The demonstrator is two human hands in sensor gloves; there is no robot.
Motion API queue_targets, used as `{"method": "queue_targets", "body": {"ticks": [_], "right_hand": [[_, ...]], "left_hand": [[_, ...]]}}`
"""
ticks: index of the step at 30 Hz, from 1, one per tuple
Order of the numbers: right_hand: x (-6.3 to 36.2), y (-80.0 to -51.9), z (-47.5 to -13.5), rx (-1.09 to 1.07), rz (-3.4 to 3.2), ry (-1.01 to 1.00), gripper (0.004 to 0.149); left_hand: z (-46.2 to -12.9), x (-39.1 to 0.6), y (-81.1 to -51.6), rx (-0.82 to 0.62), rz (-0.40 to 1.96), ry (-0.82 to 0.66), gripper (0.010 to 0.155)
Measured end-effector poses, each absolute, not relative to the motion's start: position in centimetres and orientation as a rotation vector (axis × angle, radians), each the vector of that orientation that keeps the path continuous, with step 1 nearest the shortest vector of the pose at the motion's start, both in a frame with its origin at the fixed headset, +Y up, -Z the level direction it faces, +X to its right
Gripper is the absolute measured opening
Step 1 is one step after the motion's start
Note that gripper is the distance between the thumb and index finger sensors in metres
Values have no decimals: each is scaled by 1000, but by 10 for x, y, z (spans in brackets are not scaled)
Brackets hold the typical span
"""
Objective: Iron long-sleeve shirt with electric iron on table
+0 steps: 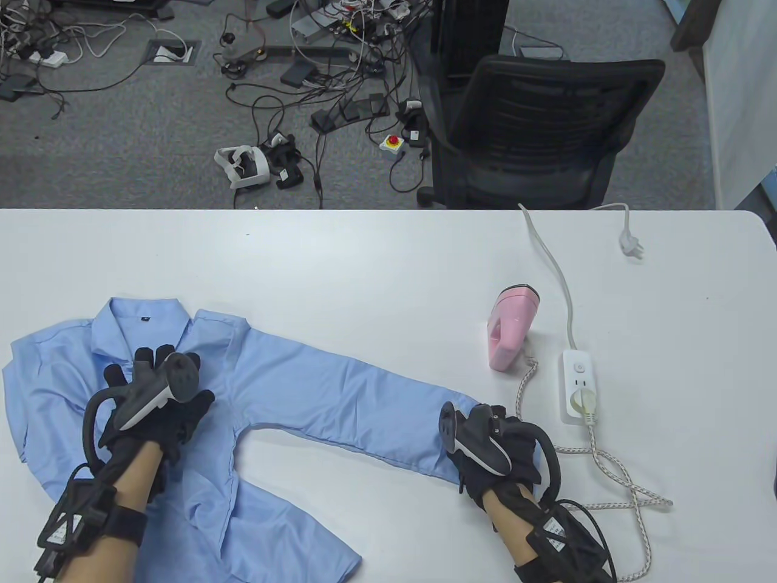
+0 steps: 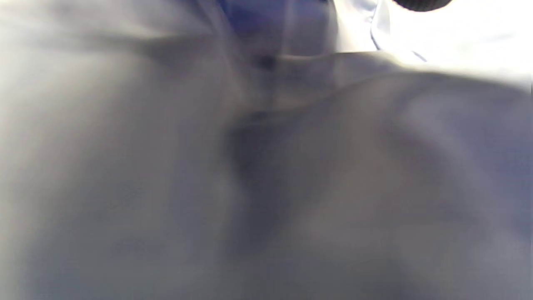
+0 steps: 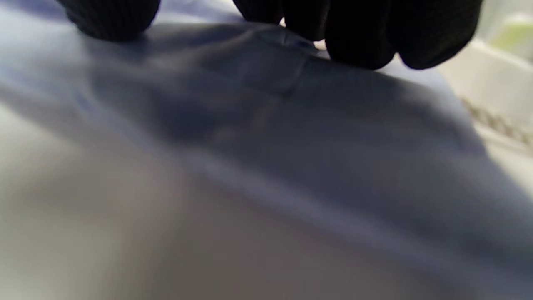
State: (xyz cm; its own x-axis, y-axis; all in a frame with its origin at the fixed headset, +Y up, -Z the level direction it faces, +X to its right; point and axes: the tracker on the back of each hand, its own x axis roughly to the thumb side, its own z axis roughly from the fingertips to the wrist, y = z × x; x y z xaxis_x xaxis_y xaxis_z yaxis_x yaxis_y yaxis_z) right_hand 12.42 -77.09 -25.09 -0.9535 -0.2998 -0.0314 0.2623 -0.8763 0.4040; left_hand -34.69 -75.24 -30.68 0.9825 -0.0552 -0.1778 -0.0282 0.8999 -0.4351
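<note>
Our left hand (image 1: 152,401) lies flat on the blue shirt (image 1: 291,388) just below the collar, fingers spread, while our right hand (image 1: 495,446) rests on the cuff of the outstretched sleeve, fingertips (image 3: 358,37) together on the fabric. The pink iron (image 1: 508,331) stands apart on the table (image 1: 364,261), beside the power strip (image 1: 578,385)

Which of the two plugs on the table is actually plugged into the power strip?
The plug seated in the white power strip, joined to the braided cord. The other white plug lies loose near the table's far edge.
</note>
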Motion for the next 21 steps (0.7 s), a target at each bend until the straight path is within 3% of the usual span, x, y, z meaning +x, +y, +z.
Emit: {"method": "queue_targets", "body": {"ticks": [6,9,11,14,21], "right_hand": [[135,-771,-244,147,-2824,-610,82],[141,-771,-241,174,-2836,-588,83],[145,-771,-240,180,-2844,-587,84],[148,-769,-248,171,-2845,-571,82],[148,-769,-255,164,-2836,-542,80]], "left_hand": [[-329,-338,-765,-426,81,90,69],[-336,-344,-783,-553,-16,140,68],[-333,-356,-794,-619,-29,192,70],[-325,-366,-795,-565,40,248,71],[-306,-366,-792,-584,-20,273,72]]}}
